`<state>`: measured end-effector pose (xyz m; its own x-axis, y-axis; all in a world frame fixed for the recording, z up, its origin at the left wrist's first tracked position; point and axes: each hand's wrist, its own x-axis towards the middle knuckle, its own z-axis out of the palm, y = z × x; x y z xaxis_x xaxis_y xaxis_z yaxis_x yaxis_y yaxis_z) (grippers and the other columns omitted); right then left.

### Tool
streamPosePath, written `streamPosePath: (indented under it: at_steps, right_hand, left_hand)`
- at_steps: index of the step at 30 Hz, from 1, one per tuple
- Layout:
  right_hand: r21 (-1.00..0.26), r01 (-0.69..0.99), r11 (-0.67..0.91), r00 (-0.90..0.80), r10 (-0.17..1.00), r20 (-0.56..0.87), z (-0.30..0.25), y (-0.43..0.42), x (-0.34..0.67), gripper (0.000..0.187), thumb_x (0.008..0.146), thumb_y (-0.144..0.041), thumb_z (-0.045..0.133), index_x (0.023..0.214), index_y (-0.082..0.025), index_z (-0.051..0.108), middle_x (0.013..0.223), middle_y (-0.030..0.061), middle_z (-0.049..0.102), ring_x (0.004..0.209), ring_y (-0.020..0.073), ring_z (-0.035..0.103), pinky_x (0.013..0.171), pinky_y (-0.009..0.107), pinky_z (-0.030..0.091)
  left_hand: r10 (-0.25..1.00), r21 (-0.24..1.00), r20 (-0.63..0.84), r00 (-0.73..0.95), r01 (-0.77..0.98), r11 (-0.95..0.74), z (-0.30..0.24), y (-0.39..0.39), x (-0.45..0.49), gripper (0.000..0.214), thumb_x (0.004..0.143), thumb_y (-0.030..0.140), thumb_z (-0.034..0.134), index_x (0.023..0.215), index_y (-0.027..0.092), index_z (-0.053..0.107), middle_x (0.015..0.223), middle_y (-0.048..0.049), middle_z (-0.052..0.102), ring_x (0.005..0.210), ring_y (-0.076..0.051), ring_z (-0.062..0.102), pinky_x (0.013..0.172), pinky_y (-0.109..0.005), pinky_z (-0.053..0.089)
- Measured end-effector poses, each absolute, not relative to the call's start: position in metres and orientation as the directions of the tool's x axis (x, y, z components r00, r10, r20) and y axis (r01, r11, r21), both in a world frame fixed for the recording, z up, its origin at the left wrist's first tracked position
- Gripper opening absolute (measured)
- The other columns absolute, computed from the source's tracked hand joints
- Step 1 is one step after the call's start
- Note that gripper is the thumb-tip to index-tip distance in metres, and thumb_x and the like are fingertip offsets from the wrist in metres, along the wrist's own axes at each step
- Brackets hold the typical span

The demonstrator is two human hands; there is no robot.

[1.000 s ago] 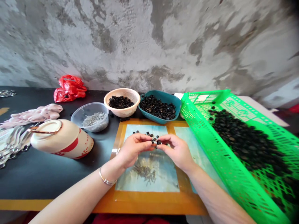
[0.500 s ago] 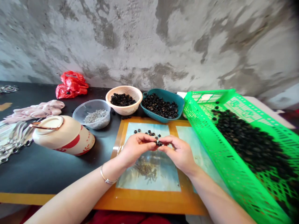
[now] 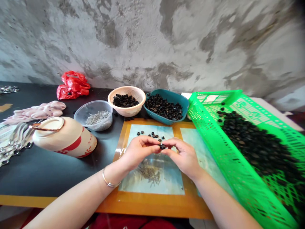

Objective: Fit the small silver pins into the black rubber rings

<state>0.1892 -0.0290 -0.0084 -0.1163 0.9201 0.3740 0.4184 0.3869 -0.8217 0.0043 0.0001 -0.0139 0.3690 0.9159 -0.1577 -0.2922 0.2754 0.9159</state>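
Note:
Both my hands meet above the light-blue sheet (image 3: 162, 187), fingertips pinched together. Between them is a small round black part (image 3: 162, 146), partly covered by the fingers. My left hand (image 3: 139, 151) grips it from the left, a metal bangle (image 3: 108, 179) on the wrist. From the right, my right hand (image 3: 182, 154) pinches the same part between thumb and forefinger. Several loose black round parts (image 3: 153, 135) lie on the sheet just beyond the fingers. A pile of small metal pins (image 3: 150, 175) rests on the sheet below my hands.
Behind stand a clear bowl of metal pins (image 3: 79, 116), a pink bowl (image 3: 128, 111) and a teal basin (image 3: 164, 119) of black parts. A green crate (image 3: 214, 152) flanks the right. Left are a tumbler (image 3: 66, 136), gloves (image 3: 38, 111), metal pieces (image 3: 16, 143) and a red bag (image 3: 72, 84).
My hands stay in nearly the same place, with only a slight shift of the fingers around the black part. The view has moved very slightly.

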Motion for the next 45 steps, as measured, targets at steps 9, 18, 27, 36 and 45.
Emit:
streamPosePath:
  at_steps: [9,18,27,36,45]
  right_hand:
    - [-0.833,0.424,0.355,-0.128,0.934,0.333,-0.0106,-0.0293,0.1897,0.015,0.080,-0.033,0.074,0.090,-0.023,0.071,0.082,0.0022,0.071,0.073,0.0181,0.066,0.072,0.032,0.053]
    - [-0.841,0.386,0.380,-0.114,0.924,0.366,-0.0119,-0.0298,0.1919,0.017,0.080,-0.032,0.075,0.093,-0.022,0.071,0.084,0.0029,0.071,0.078,0.0192,0.067,0.076,0.033,0.053]
    - [-0.830,0.400,0.389,-0.120,0.920,0.374,-0.0135,-0.0304,0.1924,0.017,0.081,-0.035,0.074,0.093,-0.023,0.071,0.084,0.0032,0.070,0.078,0.0190,0.066,0.075,0.033,0.053]
    - [-0.843,0.394,0.367,-0.123,0.930,0.347,-0.0147,-0.0303,0.1920,0.017,0.081,-0.034,0.074,0.094,-0.024,0.070,0.083,0.0027,0.070,0.076,0.0189,0.065,0.076,0.034,0.054]
    - [-0.895,0.308,0.322,-0.135,0.946,0.293,-0.0156,-0.0331,0.1885,0.013,0.083,-0.028,0.071,0.096,-0.025,0.071,0.083,0.0013,0.072,0.073,0.0171,0.068,0.074,0.033,0.056]
  left_hand:
    - [0.921,0.943,-0.159,0.355,-0.220,0.248,-0.0109,-0.0014,0.0049,0.022,0.064,0.024,0.084,0.080,0.014,0.074,0.075,-0.0052,0.075,0.069,-0.016,0.069,0.072,-0.029,0.056]
    - [0.916,0.916,-0.181,0.357,-0.278,0.289,-0.0070,-0.0034,0.0069,0.022,0.064,0.024,0.083,0.080,0.012,0.073,0.072,-0.0051,0.074,0.067,-0.016,0.069,0.072,-0.030,0.057]
    - [0.910,0.911,-0.171,0.378,-0.290,0.292,-0.0077,-0.0033,0.0057,0.023,0.066,0.025,0.083,0.081,0.012,0.073,0.073,-0.0058,0.074,0.068,-0.016,0.070,0.072,-0.031,0.056]
    - [0.910,0.916,-0.177,0.374,-0.276,0.292,-0.0061,-0.0031,0.0074,0.026,0.063,0.029,0.084,0.079,0.013,0.073,0.071,-0.0052,0.073,0.065,-0.016,0.068,0.071,-0.031,0.056]
    - [0.878,0.897,-0.208,0.431,-0.274,0.347,-0.0045,-0.0040,0.0070,0.027,0.064,0.032,0.084,0.078,0.012,0.072,0.068,-0.0049,0.072,0.065,-0.016,0.068,0.070,-0.030,0.055]
